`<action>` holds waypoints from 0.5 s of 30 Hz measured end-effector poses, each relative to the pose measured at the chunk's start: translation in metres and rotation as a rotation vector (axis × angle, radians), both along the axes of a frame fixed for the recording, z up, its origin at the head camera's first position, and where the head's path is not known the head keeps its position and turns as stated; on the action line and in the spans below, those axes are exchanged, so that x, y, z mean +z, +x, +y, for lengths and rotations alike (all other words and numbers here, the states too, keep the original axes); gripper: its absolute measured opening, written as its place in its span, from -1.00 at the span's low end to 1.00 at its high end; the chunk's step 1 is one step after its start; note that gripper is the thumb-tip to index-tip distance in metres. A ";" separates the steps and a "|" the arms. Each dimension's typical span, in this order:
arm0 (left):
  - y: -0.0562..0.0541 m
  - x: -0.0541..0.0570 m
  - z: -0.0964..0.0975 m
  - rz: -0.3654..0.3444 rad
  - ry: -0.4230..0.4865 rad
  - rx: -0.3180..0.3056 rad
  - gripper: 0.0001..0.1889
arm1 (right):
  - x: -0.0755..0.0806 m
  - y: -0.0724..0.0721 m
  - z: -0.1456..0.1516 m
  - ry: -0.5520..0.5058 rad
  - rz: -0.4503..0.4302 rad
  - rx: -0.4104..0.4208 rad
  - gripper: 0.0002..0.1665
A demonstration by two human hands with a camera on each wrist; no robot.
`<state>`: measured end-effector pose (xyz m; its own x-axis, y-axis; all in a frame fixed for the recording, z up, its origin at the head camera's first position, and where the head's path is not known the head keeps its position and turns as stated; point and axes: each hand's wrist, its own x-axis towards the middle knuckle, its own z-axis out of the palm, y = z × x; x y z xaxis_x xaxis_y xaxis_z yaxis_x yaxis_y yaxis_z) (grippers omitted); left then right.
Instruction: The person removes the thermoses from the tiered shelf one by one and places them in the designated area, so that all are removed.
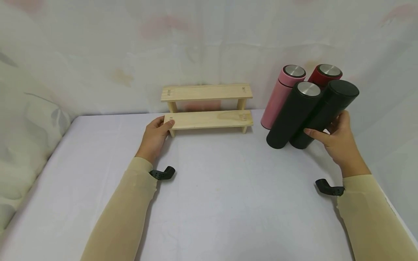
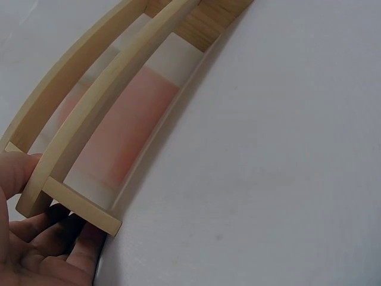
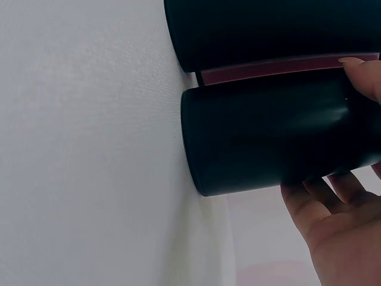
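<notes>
A two-tier wooden stand (image 1: 209, 120) is at the back middle of the table. My left hand (image 1: 154, 137) grips the left end of its lower board, thumb on top; in the left wrist view the fingers curl underneath, beside the leg. My right hand (image 1: 341, 139) holds a black bottle with a black lid (image 1: 330, 112), its thumb on the near side and its fingers around the far side. Close by on the left stands a black bottle with a silver-topped lid (image 1: 290, 119). Behind these are a pink bottle (image 1: 279, 96) and a red bottle (image 1: 321, 78), the latter mostly hidden.
A white cloth (image 1: 228, 195) covers the table. Pale patterned fabric (image 1: 107, 47) hangs along the back, and more of it (image 1: 26, 137) bulges at the left edge. Each wrist carries a black camera mount, the left one (image 1: 163, 173) and the right one (image 1: 329, 187).
</notes>
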<state>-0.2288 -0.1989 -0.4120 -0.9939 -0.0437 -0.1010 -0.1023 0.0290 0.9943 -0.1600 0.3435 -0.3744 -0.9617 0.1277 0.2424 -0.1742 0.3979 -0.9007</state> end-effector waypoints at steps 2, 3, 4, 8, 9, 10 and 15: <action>0.000 0.000 0.000 -0.003 0.001 0.004 -0.29 | 0.000 0.000 0.000 0.007 0.000 0.005 0.12; 0.000 -0.001 0.000 -0.004 0.004 0.004 -0.29 | 0.000 0.000 0.000 0.012 0.001 0.005 0.12; 0.000 -0.001 0.000 -0.006 0.002 0.004 -0.29 | 0.001 0.000 0.000 0.018 0.003 0.004 0.11; 0.000 -0.002 0.000 -0.005 0.004 0.006 -0.29 | 0.001 0.000 0.000 0.035 0.009 -0.001 0.10; 0.000 -0.002 -0.001 -0.003 0.006 0.007 -0.30 | 0.001 0.000 0.000 0.036 0.009 -0.002 0.10; -0.001 -0.003 -0.001 -0.001 0.003 0.006 -0.30 | 0.001 0.000 0.000 0.035 0.010 -0.001 0.10; 0.000 -0.002 -0.001 0.003 -0.004 0.006 -0.29 | 0.003 0.002 0.001 0.042 -0.002 -0.004 0.12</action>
<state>-0.2290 -0.1999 -0.4143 -0.9939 -0.0498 -0.0980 -0.0997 0.0328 0.9945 -0.1583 0.3443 -0.3718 -0.9618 0.1208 0.2455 -0.1708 0.4361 -0.8836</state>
